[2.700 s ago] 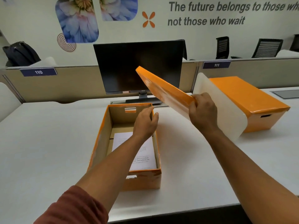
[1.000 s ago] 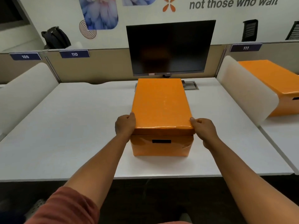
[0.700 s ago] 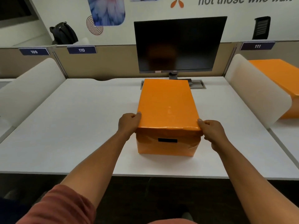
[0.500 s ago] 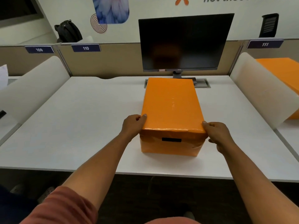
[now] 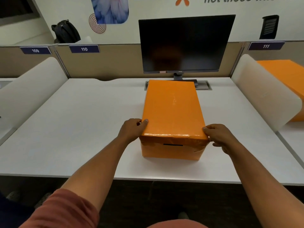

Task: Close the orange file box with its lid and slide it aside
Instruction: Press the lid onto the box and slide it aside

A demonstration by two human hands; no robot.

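The orange file box stands on the white desk in front of the monitor, its orange lid seated flat on top. My left hand grips the lid's near left corner, thumb on the top. My right hand holds the near right corner, thumb on the lid's edge and fingers down the box's side. The box's contents are hidden under the lid.
A dark monitor stands right behind the box. White curved dividers rise on the left and the right. A second orange box sits beyond the right divider. The desk's front edge lies close below the box.
The lid, held tilted above the open box in the earliest frame, now sits on it. Over the last second both hands stay on its near corners while the view shifts.
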